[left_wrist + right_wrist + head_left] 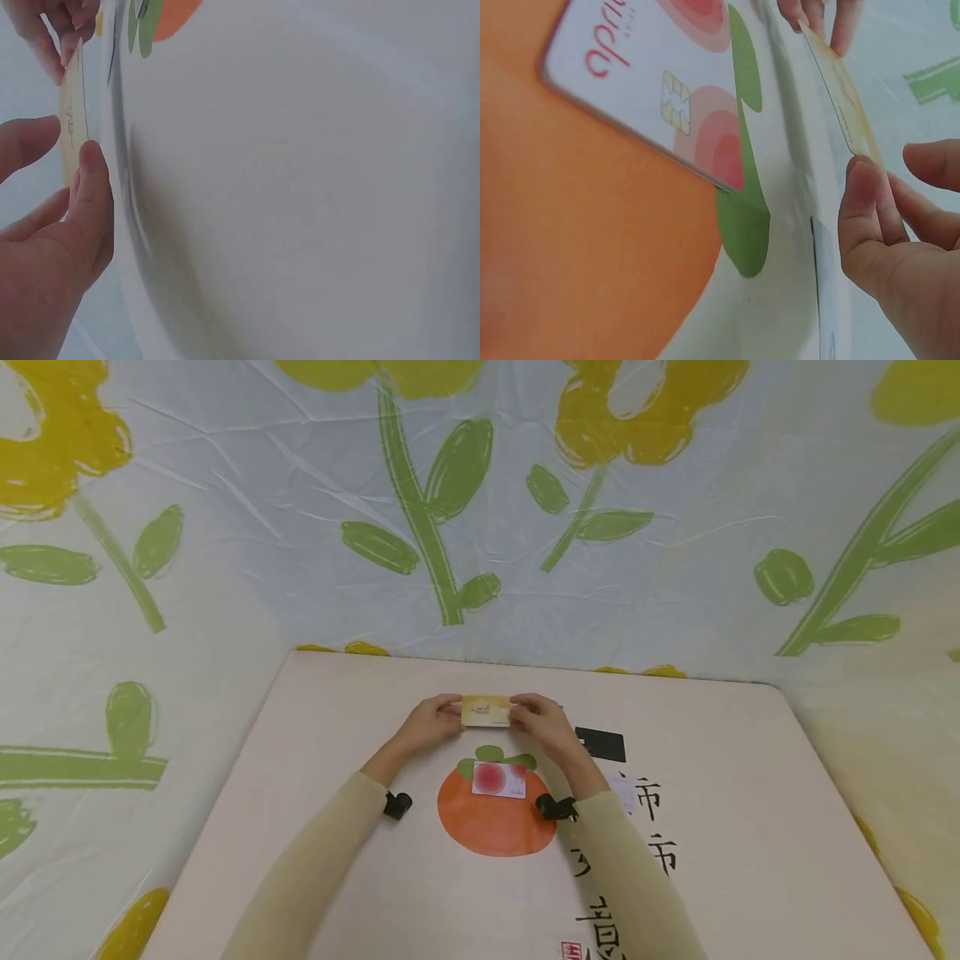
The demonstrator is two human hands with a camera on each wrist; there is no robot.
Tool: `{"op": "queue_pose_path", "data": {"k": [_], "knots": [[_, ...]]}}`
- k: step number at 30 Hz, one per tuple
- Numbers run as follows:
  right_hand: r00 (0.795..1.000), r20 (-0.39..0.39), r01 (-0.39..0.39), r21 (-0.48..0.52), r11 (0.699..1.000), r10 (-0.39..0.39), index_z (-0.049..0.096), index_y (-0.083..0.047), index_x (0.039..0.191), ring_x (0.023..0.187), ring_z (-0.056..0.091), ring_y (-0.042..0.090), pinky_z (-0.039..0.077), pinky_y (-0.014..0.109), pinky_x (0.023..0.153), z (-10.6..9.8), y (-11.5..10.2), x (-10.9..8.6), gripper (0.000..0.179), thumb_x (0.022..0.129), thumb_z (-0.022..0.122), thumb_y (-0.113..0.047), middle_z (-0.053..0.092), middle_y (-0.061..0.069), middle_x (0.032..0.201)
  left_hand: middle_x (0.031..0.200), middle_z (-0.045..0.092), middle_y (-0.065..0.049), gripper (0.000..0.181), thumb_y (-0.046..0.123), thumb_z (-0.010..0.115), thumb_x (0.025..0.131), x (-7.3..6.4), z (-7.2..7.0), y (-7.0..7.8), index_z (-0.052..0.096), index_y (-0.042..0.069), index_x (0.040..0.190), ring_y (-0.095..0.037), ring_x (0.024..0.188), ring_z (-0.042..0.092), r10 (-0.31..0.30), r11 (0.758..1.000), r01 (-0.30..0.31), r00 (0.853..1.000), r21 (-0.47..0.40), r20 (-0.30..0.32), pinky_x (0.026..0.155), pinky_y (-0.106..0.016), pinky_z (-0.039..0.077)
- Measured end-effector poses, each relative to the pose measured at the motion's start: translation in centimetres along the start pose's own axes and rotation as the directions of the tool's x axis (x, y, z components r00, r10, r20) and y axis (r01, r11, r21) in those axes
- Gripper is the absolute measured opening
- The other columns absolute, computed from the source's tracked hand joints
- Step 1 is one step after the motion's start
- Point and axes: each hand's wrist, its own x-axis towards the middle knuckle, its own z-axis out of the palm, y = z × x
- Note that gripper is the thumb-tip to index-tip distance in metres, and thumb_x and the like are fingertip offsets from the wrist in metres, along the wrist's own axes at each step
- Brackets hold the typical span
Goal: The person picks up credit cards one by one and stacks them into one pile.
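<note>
A yellow card [486, 711] with small print is held level between both hands near the far side of the table. My left hand [433, 720] pinches its left end; in the left wrist view the thumb [91, 169] and fingers sit at the card's edge. On the other end, my right hand [542, 720] pinches the card between thumb and fingers. Nearer to me, a white card [499, 779] with red circles lies on the printed orange fruit, its gold chip [676, 103] showing in the right wrist view.
A black card [602, 744] lies right of the right hand. A pale card [621, 789] is partly hidden by the right forearm. The pink table mat [337, 877] carries a printed fruit [491, 827] and black characters [648, 797]. Flowered cloth [315, 527] hangs behind the table.
</note>
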Motion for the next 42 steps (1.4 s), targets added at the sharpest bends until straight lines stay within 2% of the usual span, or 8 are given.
{"op": "queue_pose_path", "data": {"k": [8, 12, 16, 20, 27, 36, 42], "knots": [[0.998, 0.056, 0.012, 0.032, 0.999, -0.014, 0.053, 0.007, 0.136, 0.104, 0.060, 0.029, 0.052, 0.038, 0.094, -0.7, 0.2, -2.0, 0.039, 0.102, 0.058, -0.011, 0.059, 0.025, 0.122, 0.119, 0.064, -0.015, 0.060, 0.001, 0.073, 0.086, -1.9, 0.2, 0.6, 0.053, 0.001, 0.142, -0.026, 0.108, 0.066, 0.040, 0.995, -0.037, 0.999, -0.092, 0.029, 0.087, -0.033, 0.055], [0.998, 0.059, -0.004, 0.029, 1.000, 0.002, 0.055, 0.004, 0.136, 0.105, 0.060, 0.029, 0.052, 0.034, 0.092, -0.9, 0.3, -3.2, 0.039, 0.102, 0.059, -0.014, 0.059, 0.022, 0.124, 0.118, 0.063, -0.014, 0.060, 0.000, 0.073, 0.086, -2.7, 0.5, 0.5, 0.052, 0.001, 0.142, -0.025, 0.108, 0.066, 0.051, 0.992, -0.046, 0.998, -0.119, 0.046, 0.088, -0.032, 0.054], [0.998, 0.059, -0.014, 0.051, 0.999, 0.011, 0.055, 0.004, 0.136, 0.107, 0.060, 0.030, 0.050, 0.040, 0.096, -0.9, 0.3, -4.3, 0.039, 0.102, 0.060, -0.015, 0.057, 0.021, 0.127, 0.121, 0.062, -0.015, 0.060, 0.001, 0.072, 0.087, -3.7, 0.8, 0.8, 0.051, 0.001, 0.143, -0.028, 0.111, 0.064, 0.072, 0.988, -0.062, 0.996, -0.143, 0.062, 0.089, -0.034, 0.054], [0.998, 0.055, -0.019, 0.042, 0.999, 0.017, 0.055, 0.003, 0.136, 0.107, 0.059, 0.032, 0.050, 0.040, 0.097, -0.8, 0.3, -5.4, 0.039, 0.102, 0.060, -0.017, 0.057, 0.020, 0.125, 0.123, 0.061, -0.015, 0.061, 0.004, 0.072, 0.087, -4.9, 1.2, 1.1, 0.051, 0.002, 0.143, -0.028, 0.112, 0.063, 0.071, 0.982, -0.058, 0.995, -0.178, 0.067, 0.089, -0.033, 0.054], [0.998, 0.048, -0.036, 0.042, 0.998, 0.034, 0.057, 0.001, 0.135, 0.108, 0.060, 0.031, 0.051, 0.038, 0.096, -0.9, 0.3, -7.4, 0.038, 0.102, 0.060, -0.018, 0.059, 0.018, 0.126, 0.124, 0.061, -0.011, 0.060, 0.009, 0.071, 0.087, -6.7, 1.7, 1.4, 0.051, 0.005, 0.144, -0.024, 0.112, 0.064, 0.068, 0.982, -0.052, 0.994, -0.183, 0.085, 0.090, -0.033, 0.053], [0.998, 0.061, -0.037, 0.074, 0.997, 0.033, 0.056, 0.003, 0.135, 0.106, 0.057, 0.033, 0.049, 0.042, 0.098, -0.9, 0.5, -9.2, 0.037, 0.103, 0.058, -0.015, 0.058, 0.023, 0.123, 0.123, 0.061, -0.008, 0.061, 0.010, 0.072, 0.087, -8.0, 2.4, 1.2, 0.051, 0.006, 0.144, -0.022, 0.110, 0.064, 0.074, 0.981, -0.051, 0.990, -0.188, 0.119, 0.092, -0.035, 0.052], [0.996, 0.074, -0.053, 0.077, 0.996, 0.047, 0.054, 0.004, 0.136, 0.107, 0.059, 0.034, 0.048, 0.044, 0.099, -0.9, 0.7, -9.8, 0.037, 0.103, 0.056, -0.014, 0.058, 0.022, 0.128, 0.121, 0.061, -0.009, 0.059, 0.009, 0.073, 0.088, -8.6, 2.9, 1.1, 0.052, 0.003, 0.143, -0.022, 0.109, 0.065, 0.083, 0.985, -0.063, 0.989, -0.163, 0.122, 0.090, -0.034, 0.053]]}}
